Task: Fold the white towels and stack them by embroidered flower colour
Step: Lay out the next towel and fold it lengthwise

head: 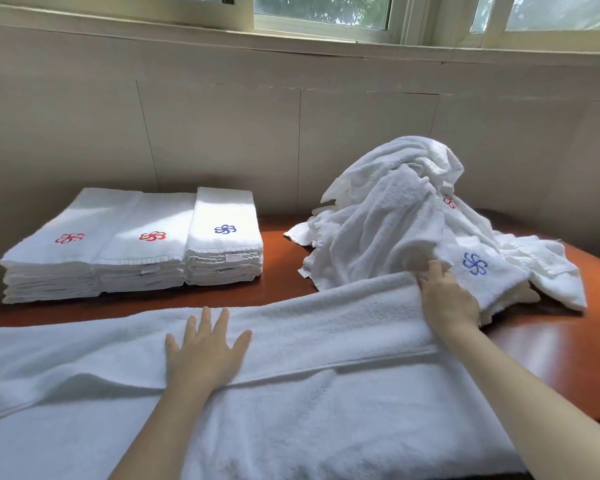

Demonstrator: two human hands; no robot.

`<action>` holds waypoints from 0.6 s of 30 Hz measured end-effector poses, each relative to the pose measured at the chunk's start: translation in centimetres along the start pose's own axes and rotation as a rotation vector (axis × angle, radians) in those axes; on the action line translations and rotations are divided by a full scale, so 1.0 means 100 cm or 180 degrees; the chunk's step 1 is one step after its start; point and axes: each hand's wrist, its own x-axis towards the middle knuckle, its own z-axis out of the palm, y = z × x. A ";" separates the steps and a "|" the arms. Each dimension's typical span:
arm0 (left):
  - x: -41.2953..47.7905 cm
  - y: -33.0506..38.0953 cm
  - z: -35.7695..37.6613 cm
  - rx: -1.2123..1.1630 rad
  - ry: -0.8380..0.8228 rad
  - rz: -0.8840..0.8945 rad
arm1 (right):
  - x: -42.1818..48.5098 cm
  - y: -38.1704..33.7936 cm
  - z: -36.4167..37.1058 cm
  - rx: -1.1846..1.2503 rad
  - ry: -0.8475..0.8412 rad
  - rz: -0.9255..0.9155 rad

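Nearest you, one towel (291, 410) lies spread along the front of the desk (551, 358), with its far long edge already folded over toward you as a flap, so you're mid-fold on this one, first lengthwise fold by my read. Your left hand (205, 351) lies flat on that flap, fingers straight and spread, pressing it down near the middle. Your right hand (447, 299) is well apart from it at the right end of the fold, fingers curled over the far edge, gripping it as far as I can tell; the fingertips are partly hidden in cloth. Just beside that hand sits a blue flower (474, 263) on a towel corner; I can't tell if it's this towel's end or part of the pile. Behind it, the pile (388, 216) of unfolded towels is heaped on the right of the desk, a red flower peeking near its top, so plenty is left. Far left, done work: two red stacks (84, 265) side by side, and the blue stack (224, 251) touching them on the right, all neat, flowers up. Rough judgement: past halfway, count in the pile unclear.
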 end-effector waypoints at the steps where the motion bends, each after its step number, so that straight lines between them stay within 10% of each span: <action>1: -0.001 0.000 0.000 0.0014 0.0006 -0.0017 | 0.001 -0.001 -0.002 -0.0057 -0.0040 -0.0008; 9: -0.024 0.026 0.003 0.0246 -0.0121 0.1214 | -0.025 -0.017 -0.012 -0.0829 0.0039 -0.0173; 13: -0.045 0.050 0.007 0.0201 -0.0188 0.1949 | -0.059 -0.084 -0.011 -0.0324 0.0404 -0.1242; 18: -0.049 0.018 -0.027 -0.0522 -0.0283 0.1546 | -0.088 -0.166 0.014 0.0206 -0.1939 -0.1563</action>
